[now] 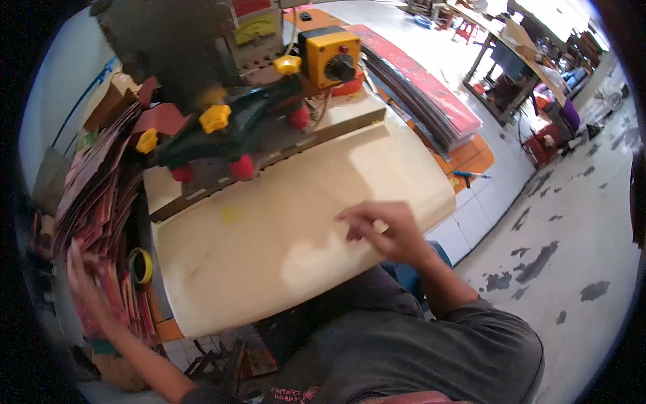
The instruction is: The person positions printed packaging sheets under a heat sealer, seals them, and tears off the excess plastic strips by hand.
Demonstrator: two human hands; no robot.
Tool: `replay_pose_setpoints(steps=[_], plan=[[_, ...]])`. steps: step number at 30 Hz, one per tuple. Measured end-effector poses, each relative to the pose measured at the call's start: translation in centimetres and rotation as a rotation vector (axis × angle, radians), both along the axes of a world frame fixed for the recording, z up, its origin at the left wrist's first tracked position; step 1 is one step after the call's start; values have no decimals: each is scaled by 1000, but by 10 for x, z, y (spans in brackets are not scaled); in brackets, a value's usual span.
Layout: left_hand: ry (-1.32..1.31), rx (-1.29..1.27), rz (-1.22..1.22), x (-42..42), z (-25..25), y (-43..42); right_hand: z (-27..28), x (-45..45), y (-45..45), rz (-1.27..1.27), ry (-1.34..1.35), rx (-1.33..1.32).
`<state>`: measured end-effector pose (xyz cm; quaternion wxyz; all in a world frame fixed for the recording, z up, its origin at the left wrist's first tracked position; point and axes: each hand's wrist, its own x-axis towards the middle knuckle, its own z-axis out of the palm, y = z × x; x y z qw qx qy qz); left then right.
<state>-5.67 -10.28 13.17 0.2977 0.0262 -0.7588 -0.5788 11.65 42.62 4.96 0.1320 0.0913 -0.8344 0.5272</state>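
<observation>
My left hand point(86, 279) reaches to the far left with its fingers stretched out, over the edge of a pile of thin red and brown sheets point(101, 182). Whether it touches them I cannot tell. My right hand point(387, 230) hovers above the cream work board point(269, 236), its fingers loosely bent and apart, with nothing in them. Behind the board stands a dark press machine point(245, 138) with yellow knobs point(215, 118) and red round tips. On its right side sits a yellow control box point(330, 57) with a black dial.
A roll of yellow tape point(140, 265) lies between the pile and the board. At the back right, a stack of red-topped sheets point(431, 94) rests on an orange table point(474, 158), near a blue pen point(471, 174). A cluttered workbench point(505, 40) stands farther off.
</observation>
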Motion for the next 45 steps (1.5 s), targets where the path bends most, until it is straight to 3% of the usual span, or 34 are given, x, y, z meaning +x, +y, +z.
replay_pose_setpoints(steps=[1,3,6,10,12,15,21,28,32,35,37,39,40,42,43,45], plan=[[136,-315,80,13,-13,-9,2,3,13,-103,5,-61],[203,-425,183,41,-41,-20,20,8,46,-317,-14,-15],[-9,20,158,96,-54,30,24,7,111,-555,28,-81],[4,-46,58,124,-111,34,19,5,233,-825,127,152],[28,-58,-154,132,-133,43,11,2,296,-1006,108,302],[-57,-213,-278,134,-148,59,-3,-6,354,-1061,-103,264],[-91,-274,-350,133,-125,93,-5,-12,351,-944,-280,133],[-132,-346,-331,135,-125,85,-12,-16,349,-985,-125,245],[-156,-227,-354,132,-132,85,-37,-25,398,-1002,8,443],[-173,-175,-356,131,-138,87,-30,-29,393,-1090,106,440],[-200,-152,-356,130,-144,88,-15,-29,374,-1123,61,375],[-244,-73,-397,127,-147,90,-5,-27,354,-969,61,-291],[-242,-75,-401,126,-146,93,-3,-26,350,-972,63,-293],[-246,-118,-410,124,-145,99,-2,-24,346,-888,54,-647],[-246,-119,-410,123,-144,102,-4,-23,350,-889,55,-648],[-253,-137,-424,121,-141,105,-4,-23,357,-663,70,-1165]])
